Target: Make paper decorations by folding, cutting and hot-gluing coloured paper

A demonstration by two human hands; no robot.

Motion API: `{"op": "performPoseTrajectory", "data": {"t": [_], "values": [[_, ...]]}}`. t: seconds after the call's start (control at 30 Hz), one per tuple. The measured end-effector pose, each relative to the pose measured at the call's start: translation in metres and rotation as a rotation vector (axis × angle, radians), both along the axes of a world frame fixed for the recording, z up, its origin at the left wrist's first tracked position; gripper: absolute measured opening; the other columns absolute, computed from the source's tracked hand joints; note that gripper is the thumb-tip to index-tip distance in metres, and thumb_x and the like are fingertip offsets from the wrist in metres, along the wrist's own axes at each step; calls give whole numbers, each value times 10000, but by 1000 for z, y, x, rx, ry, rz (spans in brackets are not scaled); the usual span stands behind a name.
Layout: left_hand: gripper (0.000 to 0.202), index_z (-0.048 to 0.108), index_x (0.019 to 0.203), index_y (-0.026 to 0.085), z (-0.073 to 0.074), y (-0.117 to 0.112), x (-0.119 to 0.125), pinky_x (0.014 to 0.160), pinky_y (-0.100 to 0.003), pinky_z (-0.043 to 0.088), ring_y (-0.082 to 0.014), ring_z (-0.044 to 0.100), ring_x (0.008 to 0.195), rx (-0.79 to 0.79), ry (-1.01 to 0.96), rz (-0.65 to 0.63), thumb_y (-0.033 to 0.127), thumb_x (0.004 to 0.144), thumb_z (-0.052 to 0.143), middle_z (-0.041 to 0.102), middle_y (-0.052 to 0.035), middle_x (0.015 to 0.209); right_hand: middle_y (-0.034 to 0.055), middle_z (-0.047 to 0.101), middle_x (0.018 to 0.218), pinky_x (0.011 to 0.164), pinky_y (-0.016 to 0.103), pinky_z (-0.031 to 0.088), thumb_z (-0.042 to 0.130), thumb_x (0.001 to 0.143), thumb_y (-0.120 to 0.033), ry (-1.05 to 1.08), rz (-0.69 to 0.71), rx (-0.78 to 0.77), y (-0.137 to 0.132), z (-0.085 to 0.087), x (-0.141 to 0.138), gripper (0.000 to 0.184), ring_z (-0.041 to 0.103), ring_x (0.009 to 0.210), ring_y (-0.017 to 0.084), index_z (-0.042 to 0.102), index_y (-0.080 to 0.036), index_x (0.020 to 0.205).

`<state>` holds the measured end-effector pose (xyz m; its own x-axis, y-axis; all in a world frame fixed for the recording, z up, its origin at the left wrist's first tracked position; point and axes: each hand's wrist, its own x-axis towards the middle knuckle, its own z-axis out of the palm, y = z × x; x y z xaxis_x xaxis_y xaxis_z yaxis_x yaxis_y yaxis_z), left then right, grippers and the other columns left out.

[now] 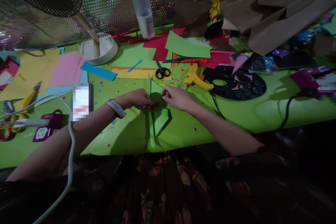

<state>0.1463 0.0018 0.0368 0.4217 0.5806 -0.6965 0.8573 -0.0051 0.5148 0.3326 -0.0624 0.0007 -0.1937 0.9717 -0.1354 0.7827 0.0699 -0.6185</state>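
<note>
Left hand (139, 98): grip pinching green paper (160, 118). Right hand (177, 98): grip pinched closed, contents unclear.

table cover (183, 133): smooth, plastic-looking sheet with a soft sheen. folded green piece (160, 119): matt paper, sharply creased. coloured sheets (68, 67): smooth matt paper. brown sheets (278, 33): stiff-looking matt paper. bottle (141, 3): translucent plastic, smooth. back panel (110, 7): shiny, metallic-looking, rough with perforations. glue gun (196, 77): smooth yellow plastic. palette (243, 91): black plastic, faintly glossy. fan base (107, 54): pale plastic, smooth. small scissors (160, 68): matt, plastic-looking handles. watch strap (115, 107): matt, rubber-like. garment (157, 189): soft printed cloth, gathered in folds.
</note>
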Motion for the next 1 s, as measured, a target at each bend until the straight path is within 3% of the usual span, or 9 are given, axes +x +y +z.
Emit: {"op": "performPoseTrajectory", "data": {"t": [0.23, 0.4, 0.53, 0.63, 0.77, 0.9, 1.0], "values": [[361, 699, 484, 185, -3, 2, -10, 420, -257, 242, -95, 323, 330, -15, 1, -34, 434, 745, 712, 419, -4, 332, 3, 701, 831, 578, 287, 346, 574, 916, -210, 2, -1, -18, -1, 4, -1, 125, 596, 705, 156, 638, -206, 1023], [350, 693, 478, 178, -1, -2, -18, 402, -252, 240, -96, 331, 324, -28, -36, 19, 451, 679, 778, 432, -7, 333, 1, 698, 811, 599, 288, 362, 589, 910, -211, -3, 4, -15, -1, 3, 0, 133, 601, 717, 159, 637, -210, 1033], [436, 681, 523, 171, 11, -16, -32, 393, -232, 253, -97, 369, 336, 71, -123, 160, 558, 715, 743, 417, 7, 338, -7, 691, 807, 594, 282, 398, 600, 916, -291, 99, -48, -31, -2, 1, 1, 170, 606, 698, 148, 616, -208, 1064], [452, 691, 599, 160, 13, -28, -50, 401, -220, 307, -94, 423, 363, 166, -253, 313, 586, 748, 705, 491, -3, 398, -6, 679, 795, 586, 282, 421, 642, 890, -401, 119, -50, -58, -2, 1, 0, 295, 611, 678, 147, 609, -205, 1108], [365, 690, 646, 169, 5, -38, -75, 426, -207, 350, -91, 471, 403, 247, -419, 412, 518, 742, 734, 535, 3, 449, -8, 665, 741, 582, 275, 402, 745, 803, -358, 11, -12, -12, 0, -2, -4, 223, 592, 664, 146, 648, -192, 915], [327, 696, 659, 185, 1, -36, -95, 459, -212, 362, -96, 502, 459, 321, -601, 519, 492, 768, 728, 583, -11, 516, -17, 633, 677, 577, 256, 424, 744, 754, -321, 300, -103, -52, -1, 1, -1, 198, 575, 637, 130, 606, -180, 732], [253, 709, 721, 189, 2, -26, -109, 520, -208, 400, -98, 546, 540, 415, -792, 727, 429, 801, 711, 632, -16, 611, -34, 590, 618, 533, 244, 430, 746, 709, -388, 555, -226, 15, -6, 12, -1, 264, 539, 575, 116, 575, -188, 688]]}}
